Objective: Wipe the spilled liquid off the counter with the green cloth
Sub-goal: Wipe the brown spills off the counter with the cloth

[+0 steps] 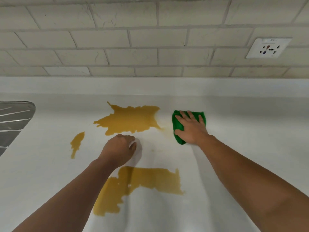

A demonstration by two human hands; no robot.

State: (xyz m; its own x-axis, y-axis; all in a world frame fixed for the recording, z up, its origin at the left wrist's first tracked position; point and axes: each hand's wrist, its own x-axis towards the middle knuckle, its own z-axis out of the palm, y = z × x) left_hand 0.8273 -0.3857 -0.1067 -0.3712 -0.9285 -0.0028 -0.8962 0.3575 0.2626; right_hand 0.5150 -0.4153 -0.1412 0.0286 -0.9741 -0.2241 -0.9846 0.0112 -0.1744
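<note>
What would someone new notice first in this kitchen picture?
The orange-yellow spill spread in patches across the white counter, the biggest at its middle and another nearer the person. Just right of the far patch, the right hand presses a bright green cloth flat.

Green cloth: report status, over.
Right hand flat on green cloth, beside spilled liquid. Left hand curled on counter, grip unclear. Three patches unwiped. Nothing blocking.

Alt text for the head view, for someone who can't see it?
A right hand presses a green cloth flat on a white counter, just right of yellow-brown spilled liquid lying in several puddles. The left hand rests curled between the puddles; a tiled wall stands behind.
</note>
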